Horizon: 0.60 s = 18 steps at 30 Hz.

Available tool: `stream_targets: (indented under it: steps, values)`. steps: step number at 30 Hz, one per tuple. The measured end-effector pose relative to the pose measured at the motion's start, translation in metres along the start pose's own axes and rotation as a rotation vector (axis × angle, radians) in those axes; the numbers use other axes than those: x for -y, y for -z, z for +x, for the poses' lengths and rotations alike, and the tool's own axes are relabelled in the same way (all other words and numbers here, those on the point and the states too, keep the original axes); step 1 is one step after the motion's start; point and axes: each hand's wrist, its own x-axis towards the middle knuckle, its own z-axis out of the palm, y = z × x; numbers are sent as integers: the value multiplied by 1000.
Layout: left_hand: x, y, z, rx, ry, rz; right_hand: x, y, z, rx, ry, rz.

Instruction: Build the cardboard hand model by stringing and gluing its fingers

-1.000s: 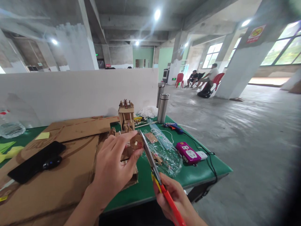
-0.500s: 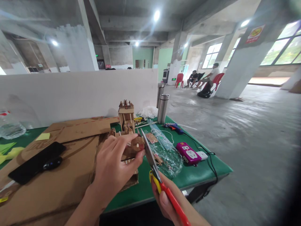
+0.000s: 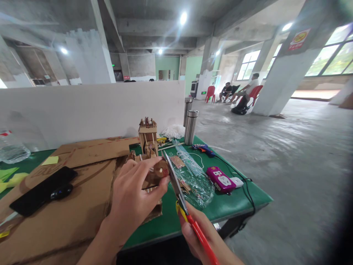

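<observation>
My left hand [image 3: 138, 184] is closed, pinching a small round cardboard disc [image 3: 161, 170] between thumb and fingers; a pale stick end shows at the disc's middle. A pair of scissors [image 3: 176, 186] with red and yellow handles is gripped in my right hand [image 3: 197, 230]. Its blades point up and away, right along the disc's right edge; whether they touch it I cannot tell. Behind my left hand stands a cardboard model [image 3: 148, 136] with thin sticks in it, its lower part mostly covered by the hand.
Flat cardboard [image 3: 79, 209] covers the left of the green table [image 3: 165, 233], bearing a black phone [image 3: 41, 187]. To the right lie plastic wrap [image 3: 202, 193], a purple power socket [image 3: 220, 180] and a glue gun [image 3: 204, 149]. A steel flask [image 3: 191, 129] stands behind.
The scissor blades lie slightly closer together, and the handles have shifted a little within my right hand. My left hand and the disc have hardly moved.
</observation>
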Motion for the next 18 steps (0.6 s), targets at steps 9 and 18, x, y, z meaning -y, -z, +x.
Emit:
stream_targets:
  steps: [9,18]
  values:
    - [0,-2,-1,-7,-11,-5,-4,-2,3,75,3,20]
    - [1,-1,-1,-2,-11,-7,-1,-2,3,70,15,22]
